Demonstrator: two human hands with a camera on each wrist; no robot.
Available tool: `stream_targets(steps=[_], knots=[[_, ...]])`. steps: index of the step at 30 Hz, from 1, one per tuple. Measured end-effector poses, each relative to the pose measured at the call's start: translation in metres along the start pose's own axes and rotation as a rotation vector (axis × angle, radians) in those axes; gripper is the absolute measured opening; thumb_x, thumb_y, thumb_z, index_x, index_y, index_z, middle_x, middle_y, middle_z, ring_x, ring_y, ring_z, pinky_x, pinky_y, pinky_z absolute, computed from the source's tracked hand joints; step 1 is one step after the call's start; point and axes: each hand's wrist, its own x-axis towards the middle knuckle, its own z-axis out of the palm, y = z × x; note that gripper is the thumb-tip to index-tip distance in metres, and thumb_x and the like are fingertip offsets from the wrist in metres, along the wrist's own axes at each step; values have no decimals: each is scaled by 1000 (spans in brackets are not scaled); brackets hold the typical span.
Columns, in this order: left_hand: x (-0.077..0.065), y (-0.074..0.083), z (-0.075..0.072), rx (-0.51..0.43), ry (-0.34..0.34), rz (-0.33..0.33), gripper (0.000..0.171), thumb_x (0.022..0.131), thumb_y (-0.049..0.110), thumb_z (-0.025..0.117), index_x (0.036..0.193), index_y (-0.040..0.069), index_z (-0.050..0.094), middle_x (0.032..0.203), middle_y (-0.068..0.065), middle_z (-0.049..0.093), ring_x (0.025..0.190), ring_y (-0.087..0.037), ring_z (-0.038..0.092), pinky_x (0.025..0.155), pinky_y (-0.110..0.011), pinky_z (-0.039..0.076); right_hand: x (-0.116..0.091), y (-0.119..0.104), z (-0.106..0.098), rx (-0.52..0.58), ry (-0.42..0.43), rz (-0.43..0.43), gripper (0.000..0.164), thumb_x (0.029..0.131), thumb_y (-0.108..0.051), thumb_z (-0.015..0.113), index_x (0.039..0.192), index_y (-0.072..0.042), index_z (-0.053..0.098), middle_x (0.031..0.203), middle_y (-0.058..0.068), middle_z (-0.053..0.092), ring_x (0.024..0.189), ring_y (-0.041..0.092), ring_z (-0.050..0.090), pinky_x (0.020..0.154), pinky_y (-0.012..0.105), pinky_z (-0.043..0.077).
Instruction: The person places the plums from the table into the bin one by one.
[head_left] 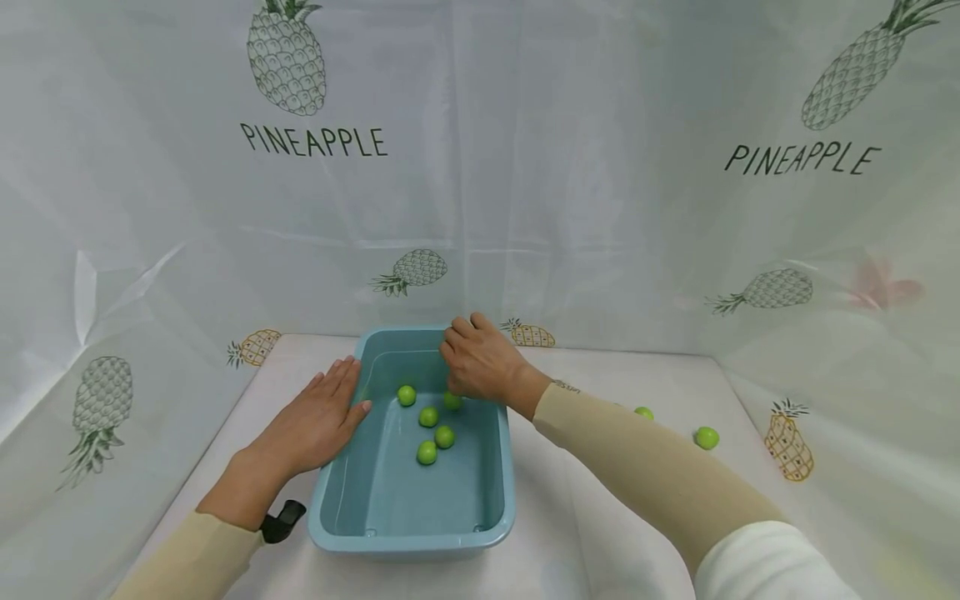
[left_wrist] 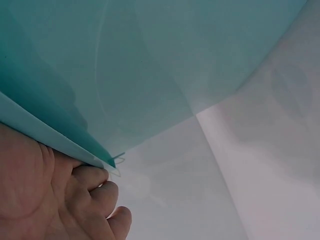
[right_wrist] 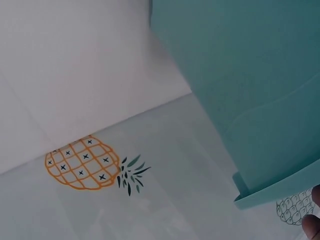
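A light blue plastic basin [head_left: 408, 544] stands on the white-covered table, with several small, round, bright green fruit-like pieces [head_left: 428, 417] on its floor. Along the basin's left rim rests my left hand [head_left: 318, 417], its fingers extended and its thumb reaching over the inside. The left wrist view shows the palm of this hand against the rim [left_wrist: 50, 135]. My right hand [head_left: 483, 362] is over the far right part of the basin, fingers bent, directly above one green piece [head_left: 452, 401]. Its palm is hidden. Only its fingertips [right_wrist: 312, 226] show in the right wrist view, beyond the basin's rim [right_wrist: 280, 189].
On the table [head_left: 600, 517], right of the basin, lie a green piece [head_left: 707, 437] and another [head_left: 644, 412] partly behind the right forearm. A pale pineapple-print sheet [head_left: 570, 208] hangs behind the table and along both sides.
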Motion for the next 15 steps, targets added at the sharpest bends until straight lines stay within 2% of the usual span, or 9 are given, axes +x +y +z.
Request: stream_targets(steps=[5,8,15], knots=[[0,1,-2,-7,-1,-1,72,111,33,49,162,-11,25,170,-30,24,158,-51,22,128,-67,21,0,0,-1,2,-3,13,29,100,-42,54,85,-17,54,86,-1,54,84,21,38,78,36,31],[0,1,-3,-6,-2,1,72,111,33,49,162,-11,25,170,-30,24,158,-51,22,128,-67,21,-1,0,0,9,23,22,28,100,-39,54,84,-17,52,85,-1,54,82,21,37,78,36,31],[-1,1,-2,15,10,10,70,111,32,50,161,-12,26,169,-30,26,158,-51,24,127,-67,23,-13,2,-1,47,201,86,29,101,-36,60,80,-17,54,82,0,54,79,20,39,77,36,35]])
